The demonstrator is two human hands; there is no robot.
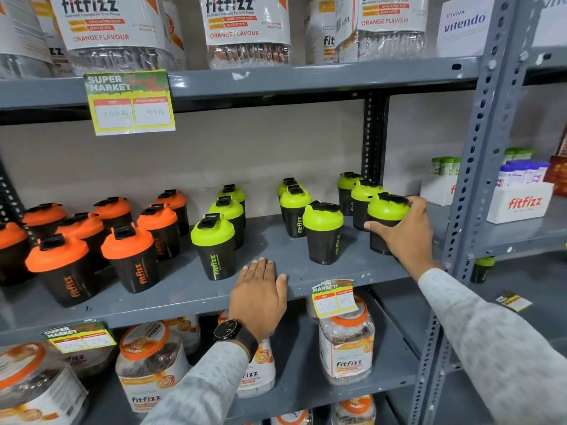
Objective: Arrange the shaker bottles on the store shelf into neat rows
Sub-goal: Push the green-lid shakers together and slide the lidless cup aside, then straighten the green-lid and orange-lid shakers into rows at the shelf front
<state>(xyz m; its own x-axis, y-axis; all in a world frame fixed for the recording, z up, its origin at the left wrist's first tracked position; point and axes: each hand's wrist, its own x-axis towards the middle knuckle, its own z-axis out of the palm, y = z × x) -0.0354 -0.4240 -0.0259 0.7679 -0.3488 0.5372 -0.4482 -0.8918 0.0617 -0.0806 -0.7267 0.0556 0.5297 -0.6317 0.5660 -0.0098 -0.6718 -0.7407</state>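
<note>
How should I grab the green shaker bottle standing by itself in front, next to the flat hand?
Hold the green shaker bottle around its black body, just under the lid, coming from the front. It stands upright at the shelf edge with open space in front, while other bottles stand close behind it. The body narrows downward, so a grip up high probably slips least. The left hand lies closest.

"fitfizz" marks the shaker bottles (216,251), jars (247,29) add "ORANGE FLAVOUR"; price tag (130,102) reads "SUPER MARKET"; box (464,26) reads "vitendo"

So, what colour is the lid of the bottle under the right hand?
Lime green with a black flip cap, seen in the head view.
</note>
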